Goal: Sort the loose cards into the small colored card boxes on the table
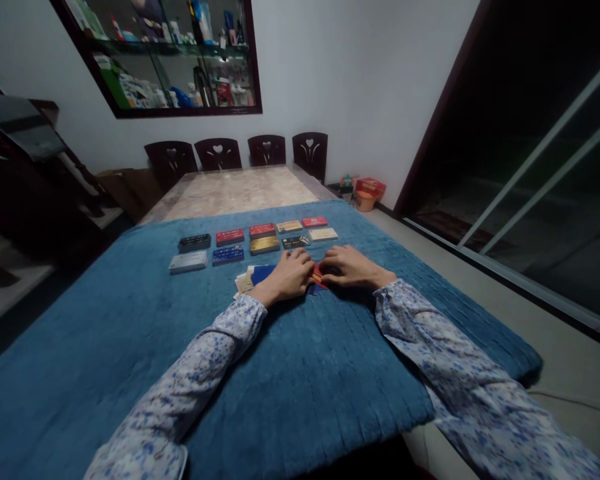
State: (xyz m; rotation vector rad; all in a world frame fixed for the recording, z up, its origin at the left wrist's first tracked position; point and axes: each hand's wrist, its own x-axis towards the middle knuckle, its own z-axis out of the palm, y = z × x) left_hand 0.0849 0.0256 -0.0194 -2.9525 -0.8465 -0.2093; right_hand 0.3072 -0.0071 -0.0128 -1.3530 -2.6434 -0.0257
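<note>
On a blue cloth, my left hand point(291, 273) and my right hand point(353, 267) come close together over a red card point(319, 275). The fingers of both hands are curled around its edges, partly hiding it. Dark blue card edges show just under it. Beside my left hand lie loose cards, a blue card point(261, 274) and a beige card point(243, 283) among them. Beyond the hands are two rows of card stacks, including a silver stack point(189, 261), a blue stack point(229, 255), a gold stack point(265, 245) and a black-and-white stack point(296, 242).
The blue cloth point(290, 387) covers the near part of a marble-patterned table point(230, 190). Several dark chairs point(220, 155) line its far end. A glass-shelved cabinet point(180, 50) is set in the wall. At right stand a sliding door point(530, 167) and an orange bucket point(365, 200).
</note>
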